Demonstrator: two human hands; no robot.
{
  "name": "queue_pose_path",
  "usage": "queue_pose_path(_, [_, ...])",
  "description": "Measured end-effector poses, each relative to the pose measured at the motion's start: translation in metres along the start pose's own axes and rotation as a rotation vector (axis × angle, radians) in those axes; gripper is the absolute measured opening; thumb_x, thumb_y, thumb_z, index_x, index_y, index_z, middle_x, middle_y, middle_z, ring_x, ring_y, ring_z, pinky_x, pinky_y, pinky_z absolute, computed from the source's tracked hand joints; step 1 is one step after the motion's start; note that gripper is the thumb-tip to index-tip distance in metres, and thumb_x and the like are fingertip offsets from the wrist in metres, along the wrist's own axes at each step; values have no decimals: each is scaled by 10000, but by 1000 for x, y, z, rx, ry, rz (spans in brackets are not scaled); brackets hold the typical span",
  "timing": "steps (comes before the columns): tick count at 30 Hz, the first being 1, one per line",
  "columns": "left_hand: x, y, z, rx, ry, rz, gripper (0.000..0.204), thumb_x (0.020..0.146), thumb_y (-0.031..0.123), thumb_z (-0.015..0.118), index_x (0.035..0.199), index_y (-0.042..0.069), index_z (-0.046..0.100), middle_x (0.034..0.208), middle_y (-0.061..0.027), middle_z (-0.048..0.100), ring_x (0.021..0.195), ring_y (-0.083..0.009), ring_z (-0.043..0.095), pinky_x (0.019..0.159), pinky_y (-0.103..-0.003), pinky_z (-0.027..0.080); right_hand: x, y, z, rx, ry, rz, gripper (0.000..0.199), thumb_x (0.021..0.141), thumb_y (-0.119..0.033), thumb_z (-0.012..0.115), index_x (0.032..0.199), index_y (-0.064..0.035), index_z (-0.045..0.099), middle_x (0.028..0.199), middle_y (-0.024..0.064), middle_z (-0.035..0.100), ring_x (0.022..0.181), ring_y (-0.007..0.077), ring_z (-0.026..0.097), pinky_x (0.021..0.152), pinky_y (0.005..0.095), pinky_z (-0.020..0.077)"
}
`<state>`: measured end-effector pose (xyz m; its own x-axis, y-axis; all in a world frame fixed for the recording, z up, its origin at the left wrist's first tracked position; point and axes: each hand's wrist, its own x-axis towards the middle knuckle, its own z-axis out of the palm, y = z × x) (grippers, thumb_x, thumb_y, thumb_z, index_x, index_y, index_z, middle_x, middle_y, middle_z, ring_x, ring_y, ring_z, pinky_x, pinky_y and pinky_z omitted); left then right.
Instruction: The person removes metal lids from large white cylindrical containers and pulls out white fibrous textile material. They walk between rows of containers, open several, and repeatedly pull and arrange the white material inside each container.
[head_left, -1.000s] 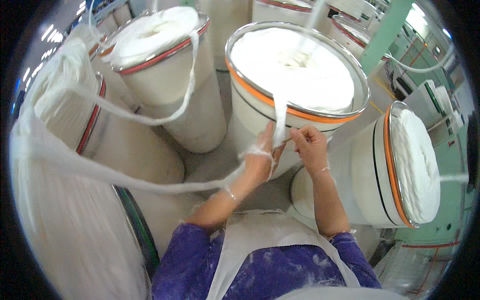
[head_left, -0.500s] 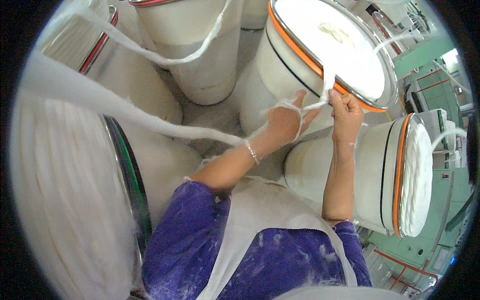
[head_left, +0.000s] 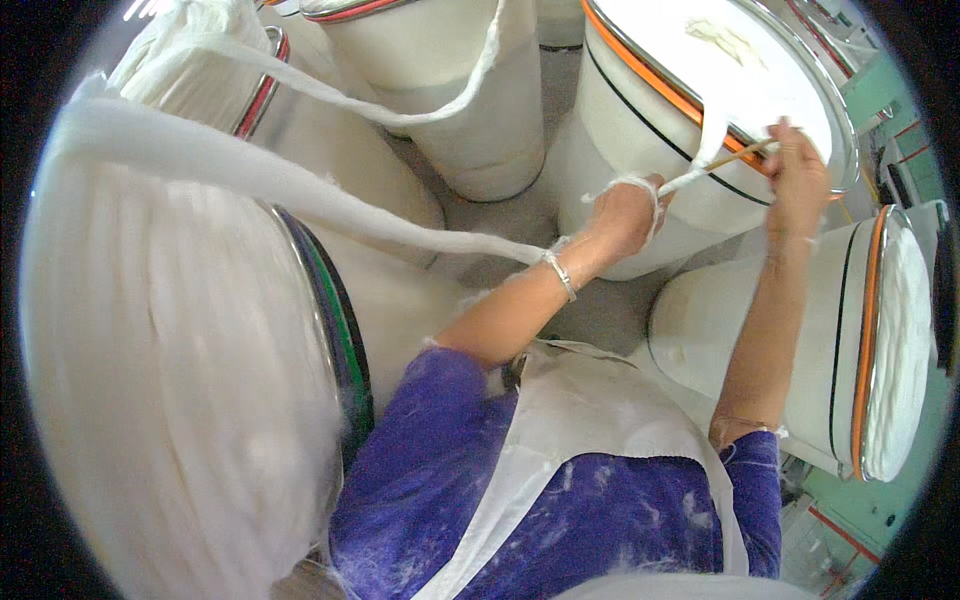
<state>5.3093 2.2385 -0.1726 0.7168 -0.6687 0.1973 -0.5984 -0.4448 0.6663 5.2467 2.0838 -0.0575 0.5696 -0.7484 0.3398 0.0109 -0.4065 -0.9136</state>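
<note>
My left hand (head_left: 628, 215) is closed around a white fibre sliver (head_left: 685, 178), with strands looped about its fingers. That sliver hangs over the orange-banded rim of a tall white can (head_left: 625, 130). A thin tan stick (head_left: 735, 158) runs between my hands, beside the sliver. My right hand (head_left: 798, 185) pinches the stick's far end, over the can's rim. Whether the near end is gripped inside my left hand is hidden. A thick sliver (head_left: 400, 232) stretches from the left to my left wrist.
At left stands a can heaped with sliver (head_left: 180, 380), with a green-and-black rim. A red-rimmed can (head_left: 440, 90) is behind, with another sliver (head_left: 370, 108) drooping before it. A second orange-banded can (head_left: 770, 320) is at right. Green machinery (head_left: 850, 510) lies beyond.
My right hand has moved from the hanging sliver up and to the right and now holds the thin stick, which was not visible before. The whole view has shifted, moving the cans rightward.
</note>
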Motion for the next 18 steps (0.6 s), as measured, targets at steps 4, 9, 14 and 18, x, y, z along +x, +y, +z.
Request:
queue_pose_path(4, [6, -13, 2, -86, -79, -108, 338, 970, 313, 428, 1081, 25, 567, 758, -141, 639, 636, -300, 634, 591, -420, 500, 0, -9, -59, 61, 66, -156, 307, 929, -336, 531, 932, -57, 661, 578, -32, 492, 493, 47, 386, 433, 201, 273])
queue_pose_path(9, [7, -12, 24, -672, -45, -273, 541, 989, 419, 339, 1131, -69, 525, 744, -110, 617, 656, -235, 602, 641, -387, 489, -54, 43, -71, 38, -281, 160, 321, 950, -339, 475, 1028, -50, 589, 739, 41, 603, 611, 93, 531, 533, 226, 393])
queue_pose_path(14, [-1, 19, 57, -800, -55, -156, 481, 979, 431, 377, 1215, 17, 448, 1032, -144, 534, 951, -178, 491, 837, -289, 418, -86, 85, 19, 668, -255, 602, 510, 963, -508, 346, 1078, -51, 539, 906, 62, 606, 782, 123, 558, 714, 320, 493])
queue_pose_path(18, [-11, 38, 60, -1284, -112, -326, 591, 958, 508, 384, 1347, 62, 374, 1264, -133, 487, 1154, -222, 447, 989, -347, 347, -96, 84, 34, 1079, -514, 505, 685, 928, -618, 284, 1199, -15, 461, 1011, 98, 502, 920, 224, 457, 860, 393, 389])
